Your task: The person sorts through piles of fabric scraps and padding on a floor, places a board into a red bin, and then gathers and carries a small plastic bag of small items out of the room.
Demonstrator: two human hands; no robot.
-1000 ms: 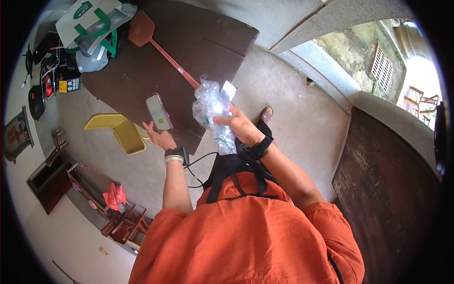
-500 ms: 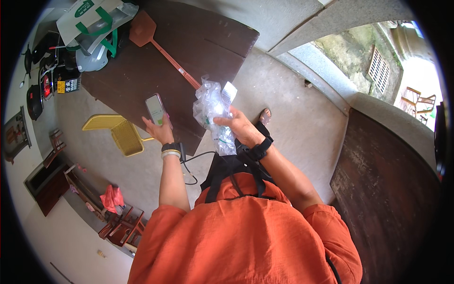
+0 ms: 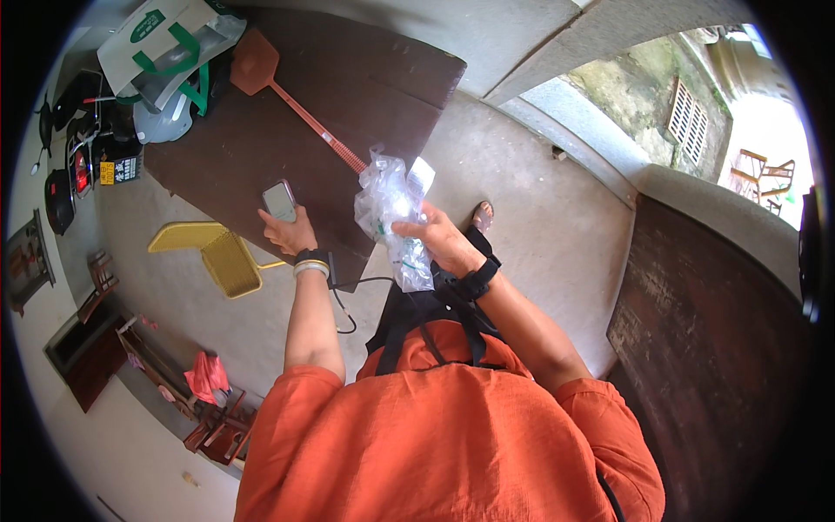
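My left hand (image 3: 294,233) is closed around the lower end of a smartphone (image 3: 279,199), its lit screen facing up, at the near left edge of the dark brown table. Whether the phone is raised off the tabletop is hard to tell. In my right hand (image 3: 445,238) is a crumpled clear plastic bag (image 3: 383,202) with a white label, pinched between thumb and fingers. The bag hangs over the table's near corner, and what may be inside it does not show. Beyond it an orange-red fly swatter (image 3: 300,106) lies on the table, its handle end hidden behind the plastic.
The dark table (image 3: 383,78) carries a white-and-green carrier bag (image 3: 165,43) and a pale helmet (image 3: 163,120) at its far left. A yellow chair (image 3: 228,261) stands left of it. A black cable (image 3: 344,313) hangs near my left wrist. Dark wooden panelling (image 3: 696,348) rises at right.
My left hand has closed further over the phone, covering more of it, and the phone has shifted slightly. My right hand still grips the plastic bag. The view has moved a little.
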